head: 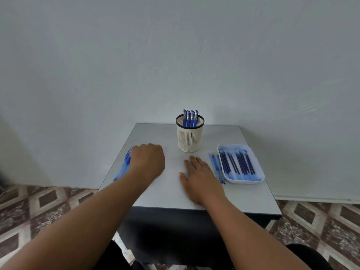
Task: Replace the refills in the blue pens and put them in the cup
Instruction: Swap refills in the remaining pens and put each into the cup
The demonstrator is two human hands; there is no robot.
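Note:
A cream slotted cup (pixel 190 136) with a black rim stands at the back middle of the small grey table (pixel 165 193); several blue pens (pixel 190 118) stand in it. More blue pens (pixel 123 167) lie along the table's left edge. My left hand (pixel 148 160) is over them, knuckles up and fingers curled down; whether it grips a pen is hidden. My right hand (pixel 198 176) lies flat on the table, fingers straight, holding nothing. A white tray (pixel 260 172) at the right holds several dark blue refills (pixel 237 162). A few lighter refills (pixel 214 164) lie beside it.
The table stands against a pale wall. Its front edge is close to my forearms. A patterned tiled floor shows on both sides. The cup stands between my two hands and a little behind them.

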